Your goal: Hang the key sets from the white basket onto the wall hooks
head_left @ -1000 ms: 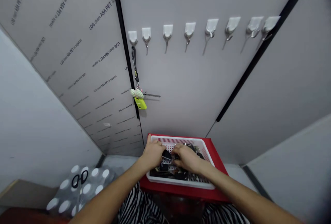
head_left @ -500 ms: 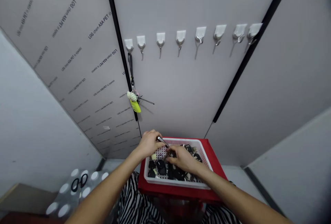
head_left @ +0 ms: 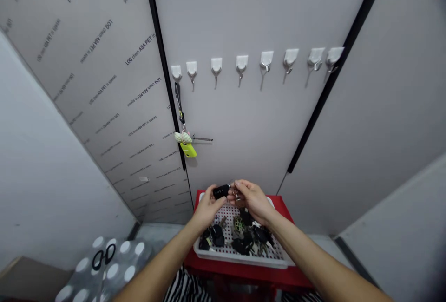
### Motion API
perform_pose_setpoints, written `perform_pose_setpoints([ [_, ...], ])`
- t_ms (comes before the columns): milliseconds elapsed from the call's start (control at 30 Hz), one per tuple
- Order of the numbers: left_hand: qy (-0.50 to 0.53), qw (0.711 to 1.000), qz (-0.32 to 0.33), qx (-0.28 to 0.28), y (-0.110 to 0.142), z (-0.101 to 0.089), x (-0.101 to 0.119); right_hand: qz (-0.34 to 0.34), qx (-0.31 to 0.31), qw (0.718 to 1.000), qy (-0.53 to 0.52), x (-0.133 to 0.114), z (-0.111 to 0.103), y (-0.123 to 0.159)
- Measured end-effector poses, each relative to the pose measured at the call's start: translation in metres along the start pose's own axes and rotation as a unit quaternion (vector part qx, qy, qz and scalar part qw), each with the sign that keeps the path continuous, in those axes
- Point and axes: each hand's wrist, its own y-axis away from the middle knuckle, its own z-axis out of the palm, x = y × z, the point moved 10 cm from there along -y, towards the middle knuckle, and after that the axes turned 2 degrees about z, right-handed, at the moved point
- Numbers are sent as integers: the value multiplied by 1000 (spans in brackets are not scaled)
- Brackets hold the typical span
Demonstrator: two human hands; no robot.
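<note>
Between the fingers of my left hand [head_left: 206,210] is a black car key fob [head_left: 220,192] with small light marks on its face. My right hand [head_left: 255,200] pinches the key ring at the fob's right end, where a small brownish piece [head_left: 239,201] hangs by the fingers. Both hands are above the back part of a white perforated basket [head_left: 240,259]. Inside it lie several loose keys and black fobs [head_left: 249,241], heaped mostly toward the front and right. A round greenish charm [head_left: 239,224] shows among them.
The basket stands on a red stool [head_left: 299,272]. On the wall ahead runs a row of white hooks [head_left: 216,64]; from the leftmost hangs a strap with a yellow-green tag [head_left: 188,149] and a key. Wrapped bottles [head_left: 113,272] with black-handled scissors [head_left: 103,256] stand at the lower left.
My hands have raised the key fob out of the basket's back left, and its black face now shows. My right hand has moved up to the ring. The camera view has tilted slightly upward.
</note>
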Motion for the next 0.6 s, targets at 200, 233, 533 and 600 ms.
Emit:
perform_pose_setpoints([
  [200,60,994,-52,-71,16,32,-15,-69,22,987,-145,-18,0,-11],
  [233,67,992,-57,-89,17,38,-14,-78,34,984,-157,-21,-1,-12],
  [533,-136,990,41,13,-1,-15,63,-10,35,996,84,-11,-23,-6],
  [600,-179,981,78,15,-2,-15,88,-46,46,969,238,-20,-26,-3],
])
